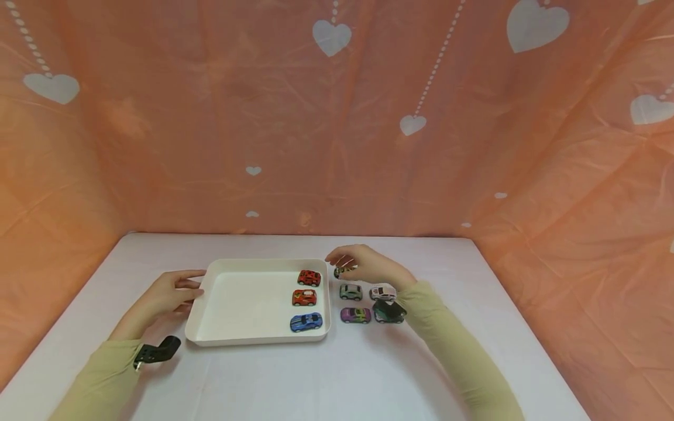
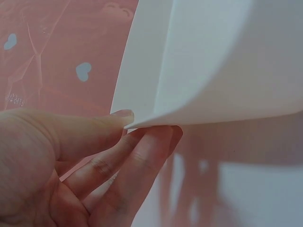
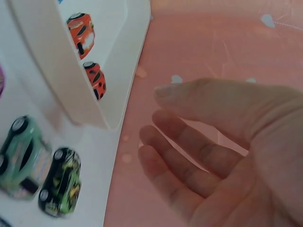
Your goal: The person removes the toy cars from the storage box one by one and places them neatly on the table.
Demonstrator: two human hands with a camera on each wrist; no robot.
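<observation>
The left hand (image 1: 167, 294) pinches the left rim of a white tray (image 1: 231, 338), thumb above and fingers beneath, as the left wrist view shows. Inside the tray, along its right side, stand a red toy car with black spots (image 1: 309, 278), an orange-red toy car (image 1: 304, 297) and a blue striped toy car (image 1: 306, 322). By the tray's far right corner is the right hand (image 1: 368, 264), its fingers loosely bent and holding nothing. In the head view it partly hides a black-and-green patterned toy car (image 3: 60, 182) on the table.
Right of the tray stand a grey-green toy car (image 1: 350, 292), a white toy car (image 1: 382, 292), a purple toy car (image 1: 355, 316) and a dark green toy car (image 1: 389, 312). An orange curtain with hearts (image 1: 295, 146) surrounds the white table (image 1: 253, 380).
</observation>
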